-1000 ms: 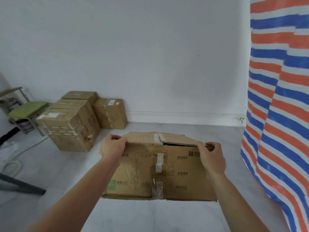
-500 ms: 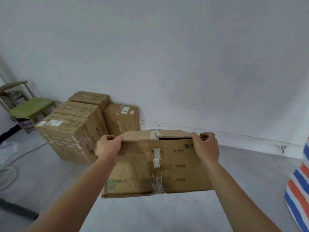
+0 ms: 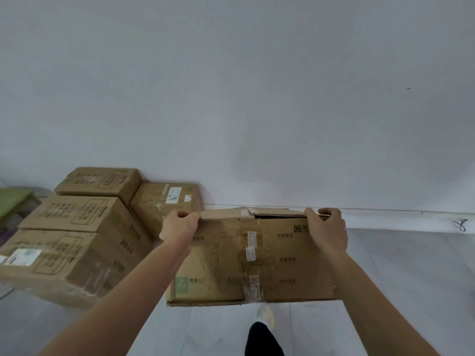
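Note:
I carry a brown cardboard box [image 3: 282, 268] in front of me, off the floor, its taped and printed face turned toward me. My left hand [image 3: 178, 227] grips the box's upper left edge, fingers curled over the top. My right hand [image 3: 327, 231] grips the upper right edge the same way. The top flaps are partly lifted, with a dark gap near the right hand.
Several sealed cardboard boxes [image 3: 77, 242] are stacked on the grey floor at the left against the white wall [image 3: 257, 98]. A green chair seat [image 3: 12, 201] shows at the far left edge. My leg and shoe [image 3: 264, 330] appear below the box.
The view has swung left and closer to the stacked boxes; the striped tarp at the right has left the frame. Both hands keep the same grip on the carried box.

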Available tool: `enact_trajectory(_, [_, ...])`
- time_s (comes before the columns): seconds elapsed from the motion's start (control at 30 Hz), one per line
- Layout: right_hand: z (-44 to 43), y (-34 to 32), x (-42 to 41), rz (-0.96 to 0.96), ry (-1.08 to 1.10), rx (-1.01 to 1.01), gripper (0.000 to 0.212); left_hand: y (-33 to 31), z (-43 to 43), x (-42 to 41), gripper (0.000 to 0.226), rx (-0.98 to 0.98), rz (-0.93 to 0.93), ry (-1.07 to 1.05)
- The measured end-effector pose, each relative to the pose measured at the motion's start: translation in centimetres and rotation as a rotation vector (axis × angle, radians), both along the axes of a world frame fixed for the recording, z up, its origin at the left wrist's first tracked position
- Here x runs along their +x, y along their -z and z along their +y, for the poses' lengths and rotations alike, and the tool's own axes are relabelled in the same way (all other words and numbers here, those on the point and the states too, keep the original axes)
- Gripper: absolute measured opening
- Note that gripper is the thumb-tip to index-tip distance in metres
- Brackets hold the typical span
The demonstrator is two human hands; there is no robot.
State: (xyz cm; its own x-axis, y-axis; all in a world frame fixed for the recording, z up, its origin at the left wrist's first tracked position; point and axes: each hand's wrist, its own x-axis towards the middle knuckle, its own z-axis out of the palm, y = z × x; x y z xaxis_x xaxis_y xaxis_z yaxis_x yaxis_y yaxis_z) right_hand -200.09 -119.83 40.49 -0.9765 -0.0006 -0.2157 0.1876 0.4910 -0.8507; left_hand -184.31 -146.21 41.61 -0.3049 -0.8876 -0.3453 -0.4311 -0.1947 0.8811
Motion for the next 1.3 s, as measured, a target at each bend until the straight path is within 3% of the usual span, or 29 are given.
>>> enact_trajectory(0.23, [-8.0,3.6,-15.9,-0.116,-0.002,0.046,0.051,2.9,-8.2,-16.5,0.015,0.040,-0.065,0.006])
enact_trajectory(0.43, [-14.3,5.3,-23.5,-0.156,-0.009,0.116,0.053,5.2,-13.9,-23.5,0.012,0.097,-0.134,0.015])
enact_trajectory(0.67, [-22.6,13.1,-30.4,-0.224,-0.027,0.215,0.038,14.1,-22.6,-30.7,0.024,0.137,-0.255,0.051])
enact_trajectory(0.83, [-27.0,20.4,-32.9,-0.323,-0.015,0.271,0.042,22.3,-27.4,-34.8,0.025,0.201,-0.312,0.060])
enact_trajectory(1.07, [-32.3,29.7,-36.3,-0.402,-0.006,0.369,0.049,33.6,-33.4,-37.7,0.013,0.222,-0.429,0.282])
enact_trajectory(1.3, [-36.6,38.0,-39.6,-0.452,-0.046,0.331,0.062,41.2,-38.1,-42.1,0.030,0.218,-0.485,0.369])
